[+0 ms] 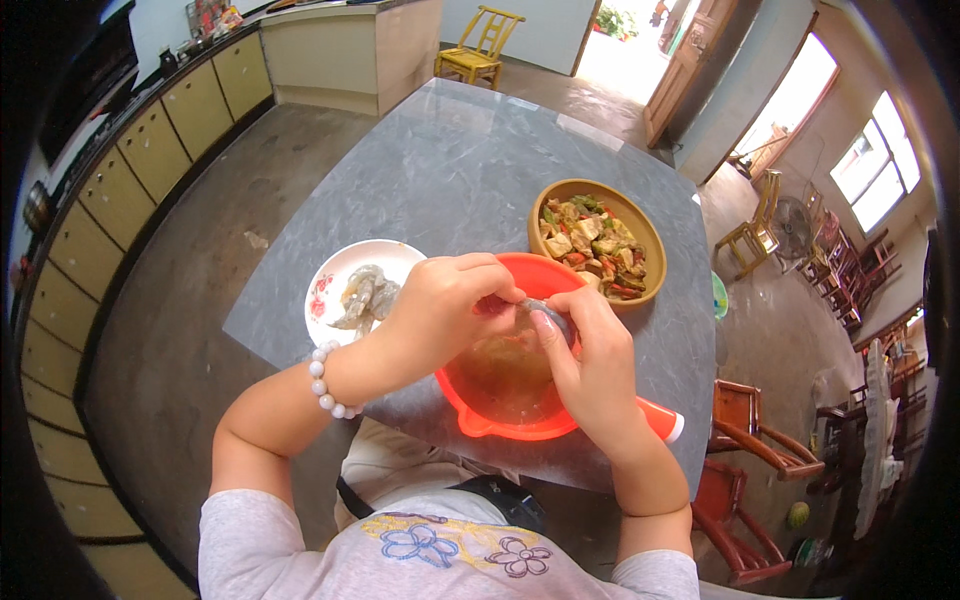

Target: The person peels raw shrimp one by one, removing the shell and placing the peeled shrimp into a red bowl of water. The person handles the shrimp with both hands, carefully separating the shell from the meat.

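Observation:
Above a red plastic basin (469, 421) with a handle and spout, both my hands pinch one grey raw shrimp (551, 313). My left hand (465, 300) grips one end between thumb and fingertips. On the other end, my right hand (592, 345) closes with its thumb on top. Cloudy brownish water (510, 375) fills the lower part of the basin. Left of it stands a white plate (322, 266) with a red flower print, holding several grey shrimp (365, 296). My left forearm passes over the plate's near right side.
Behind the basin, a brown bowl (654, 255) holds cooked tofu with peppers. Everything rests on a grey marbled table (420, 180). A yellow chair (476, 49) stands beyond the far edge, and wooden chairs (739, 416) are at the right. Kitchen cabinets (154, 142) line the left wall.

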### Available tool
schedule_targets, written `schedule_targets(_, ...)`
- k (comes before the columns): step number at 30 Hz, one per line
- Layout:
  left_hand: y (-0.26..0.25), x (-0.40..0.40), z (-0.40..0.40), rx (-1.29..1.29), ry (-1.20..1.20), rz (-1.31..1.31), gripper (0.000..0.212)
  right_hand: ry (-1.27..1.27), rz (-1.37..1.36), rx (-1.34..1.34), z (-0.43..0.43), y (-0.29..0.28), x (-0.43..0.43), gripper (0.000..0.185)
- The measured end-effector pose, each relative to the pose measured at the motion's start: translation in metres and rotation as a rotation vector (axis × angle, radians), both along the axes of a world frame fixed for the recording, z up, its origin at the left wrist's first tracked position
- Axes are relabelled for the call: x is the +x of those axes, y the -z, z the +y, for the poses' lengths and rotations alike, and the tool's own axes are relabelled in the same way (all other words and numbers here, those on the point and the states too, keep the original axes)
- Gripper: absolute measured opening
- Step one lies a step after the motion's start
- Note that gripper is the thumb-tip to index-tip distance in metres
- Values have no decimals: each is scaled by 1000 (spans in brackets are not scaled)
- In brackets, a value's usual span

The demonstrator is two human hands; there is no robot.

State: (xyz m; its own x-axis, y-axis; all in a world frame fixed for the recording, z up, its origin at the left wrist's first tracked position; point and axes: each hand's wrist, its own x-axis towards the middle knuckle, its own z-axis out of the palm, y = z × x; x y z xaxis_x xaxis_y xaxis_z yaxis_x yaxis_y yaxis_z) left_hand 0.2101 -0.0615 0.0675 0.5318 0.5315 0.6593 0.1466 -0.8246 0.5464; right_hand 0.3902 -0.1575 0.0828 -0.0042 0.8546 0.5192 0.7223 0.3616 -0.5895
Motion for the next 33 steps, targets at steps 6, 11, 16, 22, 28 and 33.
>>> schedule_targets(6,-4,-6,-4,-44,33,-9,12,-4,-83,72,2,2,3,11)
schedule_targets(11,-16,-8,-5,-880,226,-30,22,72,-147,143,0,-1,6,12)
schedule_targets(16,-25,-10,3,-1155,461,112,38,71,-175,181,-2,-8,4,15)
schedule_targets(22,-23,-6,3,-1374,607,88,33,76,-233,248,-4,-9,3,17)
schedule_targets(28,-24,-2,2,-1528,581,46,30,67,-239,277,-2,-6,5,16)
schedule_targets(33,-20,-3,2,-1407,602,21,29,22,-129,232,1,-6,5,14)
